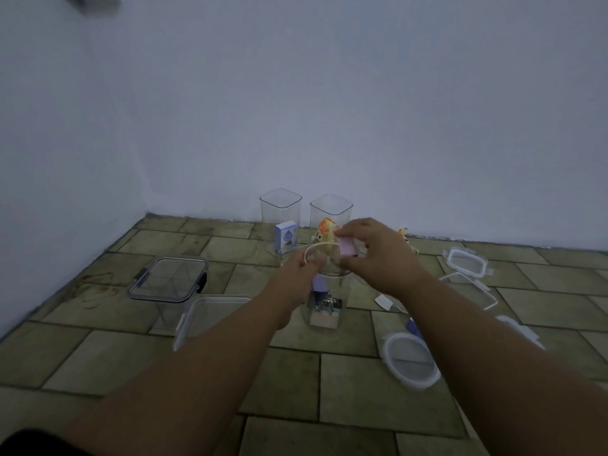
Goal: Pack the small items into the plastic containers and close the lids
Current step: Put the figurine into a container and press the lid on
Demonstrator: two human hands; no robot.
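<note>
A tall clear container (324,301) is seen standing on the tiled floor (345,380) at the centre of the frame, its rim partly covered by both hands. The left hand (297,274) is closed on the near left edge of that rim, where a thin white ring (316,250) is also seen; whether the ring is part of the container or a loose item cannot be told. A small pink block (348,247) is pinched in the grip of the right hand (371,255), just above the container's mouth. Inside the container, a purple item (319,287) and a dark jumble of small pieces at the bottom can be made out, but their kind is blurred by the dim light. Behind the hands, two empty square containers (280,205) stand against the wall, with a small blue-and-white box (287,237) in front of the left one and an orange packet (327,230) largely hidden by the right hand. To the left of centre, a lidded container (169,278) and a lower open tub (210,315) are seen, the tub cut across by the left forearm. At the right, several loose lids lie on the floor: a rectangular one (467,263) and a round one (411,360), the latter partly covered by the right forearm.
</note>
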